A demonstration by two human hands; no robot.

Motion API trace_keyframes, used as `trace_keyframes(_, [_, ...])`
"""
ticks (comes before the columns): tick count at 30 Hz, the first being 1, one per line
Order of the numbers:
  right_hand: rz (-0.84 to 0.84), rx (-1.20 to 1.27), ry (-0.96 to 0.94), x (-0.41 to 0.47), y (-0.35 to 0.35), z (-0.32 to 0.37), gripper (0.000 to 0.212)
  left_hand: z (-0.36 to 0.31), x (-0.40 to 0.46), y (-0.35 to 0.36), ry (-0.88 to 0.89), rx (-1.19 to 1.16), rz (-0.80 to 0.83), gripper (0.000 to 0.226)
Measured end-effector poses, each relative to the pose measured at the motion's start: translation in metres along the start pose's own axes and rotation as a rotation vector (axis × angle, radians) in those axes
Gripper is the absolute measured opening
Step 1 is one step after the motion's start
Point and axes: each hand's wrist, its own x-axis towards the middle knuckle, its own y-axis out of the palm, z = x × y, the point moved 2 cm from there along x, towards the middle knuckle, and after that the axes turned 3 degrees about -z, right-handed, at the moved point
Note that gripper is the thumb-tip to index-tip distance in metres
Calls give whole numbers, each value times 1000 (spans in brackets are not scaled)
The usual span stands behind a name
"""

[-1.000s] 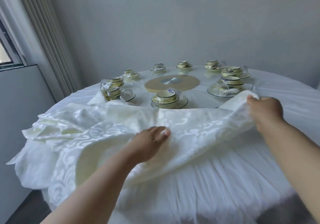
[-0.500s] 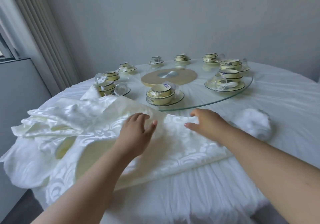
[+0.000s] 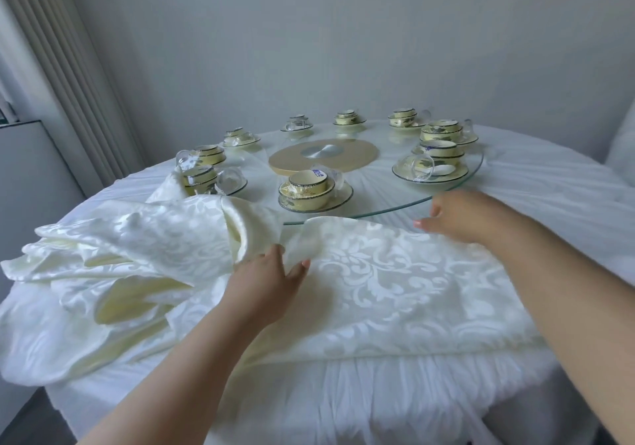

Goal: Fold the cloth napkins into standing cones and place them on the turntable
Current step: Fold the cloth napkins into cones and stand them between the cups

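Observation:
A cream damask napkin (image 3: 395, 286) lies spread flat on the round table in front of me, its far edge close to the rim of the glass turntable (image 3: 457, 186). My left hand (image 3: 264, 283) rests on the napkin's left part, thumb and fingers pinching its raised far-left corner. My right hand (image 3: 464, 214) lies with straight fingers on the napkin's far right edge. A heap of more cream napkins (image 3: 130, 248) is crumpled to the left.
Wrapped bowl-and-plate sets (image 3: 312, 192) and glasses stand around the turntable's edge, with a tan disc and metal hub (image 3: 323, 154) at its centre. The white ruffled tablecloth (image 3: 549, 183) covers the table. A grey cabinet (image 3: 31, 176) and pleated curtain are at the left.
The napkin has been laid flat on the table. My right hand let go of its right corner, swept left over it, then moved back right. My left hand now pinches the napkin's corner.

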Motion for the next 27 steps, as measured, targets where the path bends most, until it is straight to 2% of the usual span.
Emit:
trace_keyframes(3, [78, 394, -48, 0, 22, 37, 58, 2, 1, 0, 7, -106, 26, 50])
trace_keyframes(5, [117, 463, -78, 1, 34, 51, 59, 7, 3, -10, 17, -172, -25, 44])
trace_keyframes(6, [113, 483, -81, 2, 38, 55, 59, 12, 6, -15, 52, -124, -57, 45])
trace_keyframes(8, [81, 510, -59, 6, 41, 61, 58, 29, 16, -17, 95, 25, -11, 49])
trace_keyframes(11, [50, 487, -10, 15, 43, 64, 56, 60, 25, -5, 5, 121, 177, 60])
trace_keyframes(15, [74, 401, 8, 16, 45, 70, 44, 83, 26, -9, -45, 138, 137, 59])
trace_keyframes(21, [165, 382, -87, 10, 55, 86, 47, 117, 33, -23, -228, 66, 146, 69])
trace_keyframes(24, [132, 433, -146, 8, 54, 85, 47, 102, 35, -33, -197, -15, 29, 71])
trace_keyframes(26, [66, 525, -204, 6, 46, 84, 47, 83, 37, -40, -72, -56, -189, 68])
trace_keyframes(27, [43, 566, -234, 4, 40, 82, 43, 70, 37, -43, -6, -152, -286, 68])
